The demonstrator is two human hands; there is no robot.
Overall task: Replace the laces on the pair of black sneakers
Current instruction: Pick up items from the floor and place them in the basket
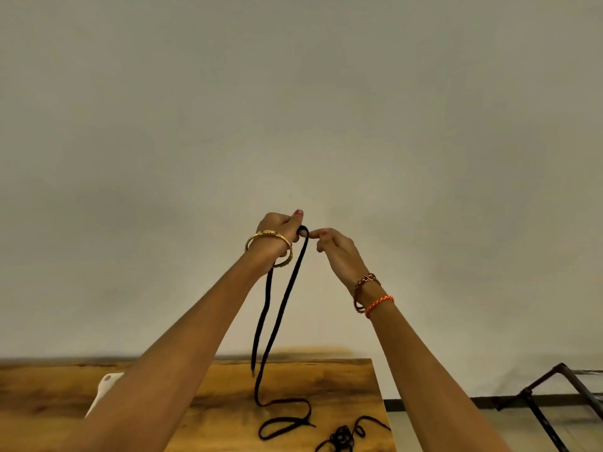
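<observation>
A long black lace (280, 308) hangs folded from my raised left hand (282, 228), which grips its loop at the top. Both strands drop toward the wooden table (342, 386); the longer one coils on the tabletop. My right hand (334, 249) is held up just to the right of the loop, fingers curled, thumb and forefinger tips close to the lace without clearly holding it. A second bundled black lace (346, 438) lies on the table near its right edge. No sneakers are in view.
A white object (104, 391) lies on the table behind my left forearm. A dark metal frame (554, 396) stands to the right of the table. A plain pale wall fills the upper view.
</observation>
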